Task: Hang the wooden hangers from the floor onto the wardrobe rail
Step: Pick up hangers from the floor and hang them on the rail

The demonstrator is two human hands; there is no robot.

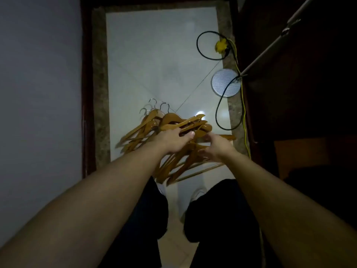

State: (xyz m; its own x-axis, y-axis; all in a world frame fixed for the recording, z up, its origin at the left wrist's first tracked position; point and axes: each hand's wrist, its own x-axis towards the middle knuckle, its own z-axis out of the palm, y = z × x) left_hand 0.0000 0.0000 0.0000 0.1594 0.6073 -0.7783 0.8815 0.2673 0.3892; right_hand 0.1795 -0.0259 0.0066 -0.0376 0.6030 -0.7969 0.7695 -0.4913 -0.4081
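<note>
Head view. Wooden hangers (173, 130): heaped on floor (154, 55) near its right border, none visible on wardrobe rail (270, 47). Left hand (174, 141): fingers curled around one hanger arm. Right hand (216, 147): among pile, finger state indiscernible. Progress: apparently barely begun.

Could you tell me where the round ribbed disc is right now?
The round ribbed silvery disc lies on the floor at right, beside the dark wardrobe, beyond the wooden hangers.
</note>
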